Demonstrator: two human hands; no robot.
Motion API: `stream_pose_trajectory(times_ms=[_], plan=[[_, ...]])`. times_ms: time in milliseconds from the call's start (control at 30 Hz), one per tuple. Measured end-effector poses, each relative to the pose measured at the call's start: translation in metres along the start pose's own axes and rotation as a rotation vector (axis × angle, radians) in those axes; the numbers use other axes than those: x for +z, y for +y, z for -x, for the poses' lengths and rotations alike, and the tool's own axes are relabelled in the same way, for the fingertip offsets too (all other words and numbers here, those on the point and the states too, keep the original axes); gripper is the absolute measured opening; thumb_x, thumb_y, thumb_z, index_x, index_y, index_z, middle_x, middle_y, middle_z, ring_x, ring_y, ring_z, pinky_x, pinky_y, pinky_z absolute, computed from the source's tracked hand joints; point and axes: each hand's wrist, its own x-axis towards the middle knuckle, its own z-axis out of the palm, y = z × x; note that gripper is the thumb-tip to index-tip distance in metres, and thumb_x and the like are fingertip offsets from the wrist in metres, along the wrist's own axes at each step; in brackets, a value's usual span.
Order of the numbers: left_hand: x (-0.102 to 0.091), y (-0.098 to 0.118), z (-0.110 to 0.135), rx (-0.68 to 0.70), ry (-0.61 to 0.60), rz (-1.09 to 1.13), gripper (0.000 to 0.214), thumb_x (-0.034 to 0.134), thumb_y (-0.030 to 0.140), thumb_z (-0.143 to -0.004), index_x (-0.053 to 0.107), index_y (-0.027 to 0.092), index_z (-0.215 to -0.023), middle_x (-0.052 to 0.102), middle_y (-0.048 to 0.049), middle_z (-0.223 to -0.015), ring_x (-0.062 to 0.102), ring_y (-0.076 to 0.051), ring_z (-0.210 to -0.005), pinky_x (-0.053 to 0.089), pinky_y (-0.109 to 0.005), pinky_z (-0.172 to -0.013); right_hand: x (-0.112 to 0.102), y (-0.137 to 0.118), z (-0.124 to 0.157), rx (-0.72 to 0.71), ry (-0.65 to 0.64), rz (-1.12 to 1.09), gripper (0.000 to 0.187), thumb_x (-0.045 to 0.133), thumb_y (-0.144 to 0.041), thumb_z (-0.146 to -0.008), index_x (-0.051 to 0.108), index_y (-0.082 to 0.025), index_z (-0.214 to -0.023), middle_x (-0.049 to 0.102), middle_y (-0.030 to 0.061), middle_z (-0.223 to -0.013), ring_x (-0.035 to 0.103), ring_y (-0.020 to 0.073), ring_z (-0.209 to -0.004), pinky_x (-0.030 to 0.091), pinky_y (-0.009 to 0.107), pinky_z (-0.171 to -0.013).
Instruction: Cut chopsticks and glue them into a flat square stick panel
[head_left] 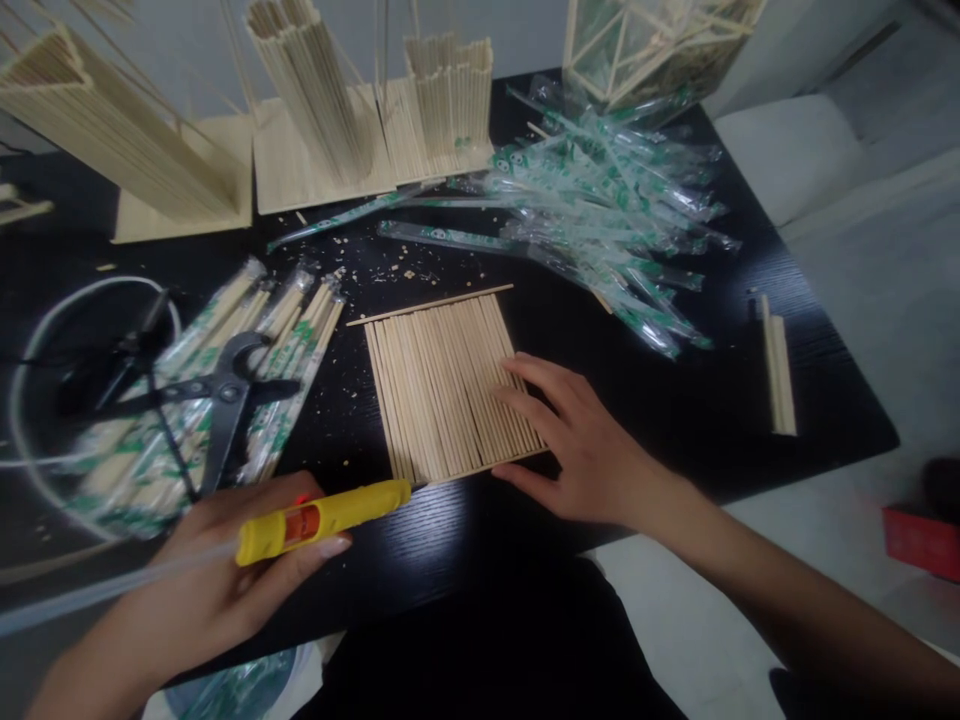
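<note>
My left hand [202, 575] is closed round a yellow glue gun [322, 520], its nozzle pointing right toward the near left corner of a flat mat of bamboo sticks [442, 385]. A clear glue stick [105, 590] sticks out of the gun's back end. The mat lies on the black table [675, 400]. My right hand [581, 440] lies flat with spread fingers on the mat's right edge. One loose stick [435, 303] lies across the mat's far edge.
Black cutters [225, 400] lie on wrapped chopsticks [277, 330] at the left. Empty green-printed wrappers [600, 210] are heaped at the back right. Stick-built models [315, 100] stand along the back. A few cut sticks [778, 375] lie near the right edge.
</note>
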Motion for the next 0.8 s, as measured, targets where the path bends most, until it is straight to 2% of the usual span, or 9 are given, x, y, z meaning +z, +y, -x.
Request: stream_pose_trajectory(times_ms=[133,400,800], plan=[[0.001,0.001,-0.003,0.042,-0.011,-0.047,0.021,0.054,0.032,-0.104,0.054,0.022,-0.085,0.057,0.0045,-0.067,0.057,-0.010,-0.050,0.044,-0.022,-0.046,-0.001,0.000,0.000,-0.001,0.004,-0.006,0.062,0.067,-0.042,-0.099,0.041,-0.017,-0.150,0.045,0.0236,-0.155,0.039,0.0391,-0.151,0.045,0.065,-0.115],[0.001,0.006,-0.016,0.100,-0.002,-0.026,0.021,0.053,0.033,-0.105,0.055,0.022,-0.087,0.058,0.0032,-0.066,0.058,-0.011,-0.050,0.043,-0.023,-0.045,-0.001,0.000,0.000,-0.011,0.016,-0.002,0.061,0.068,-0.042,-0.098,0.044,-0.013,-0.146,0.046,0.0251,-0.153,0.040,0.0379,-0.150,0.044,0.061,-0.117],[0.006,0.007,-0.016,0.038,-0.007,0.027,0.022,0.055,0.035,-0.103,0.055,0.023,-0.084,0.057,0.0030,-0.066,0.056,-0.012,-0.051,0.041,-0.027,-0.046,0.000,0.002,0.000,-0.010,0.017,-0.013,0.062,0.066,-0.043,-0.099,0.043,-0.013,-0.149,0.046,0.0248,-0.153,0.038,0.0377,-0.151,0.043,0.062,-0.117]])
